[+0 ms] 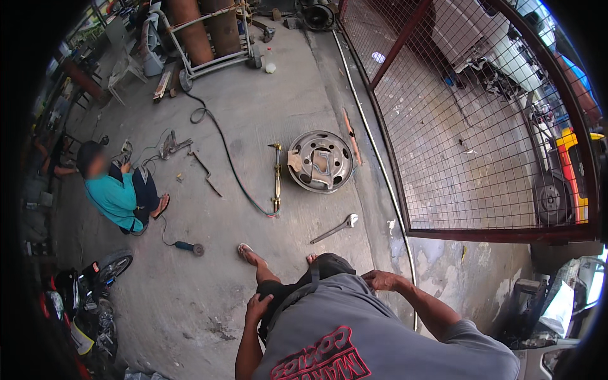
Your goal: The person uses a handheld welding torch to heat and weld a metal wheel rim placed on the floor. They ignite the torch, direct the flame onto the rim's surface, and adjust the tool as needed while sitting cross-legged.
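Note:
My left hand (258, 308) is at my left hip, its fingers closed on the cloth of my dark shorts (273, 292). On the other side, my right hand (381, 280) is curled at the waist, gripping the shorts' edge beside my grey shirt (380, 329). On the floor ahead of me lies an adjustable wrench (334, 230). Farther off, a brass cutting torch (277, 180) with a hose lies left of a steel wheel rim (322, 162). A cut metal piece (322, 166) rests on the rim.
A person in a teal top (115, 196) squats at left near an angle grinder (187, 247). A gas cylinder trolley (212, 41) stands at the back. Along the right runs a mesh gate (468, 126) with a pale pipe (373, 136) beside it. A motorcycle (95, 297) stands lower left.

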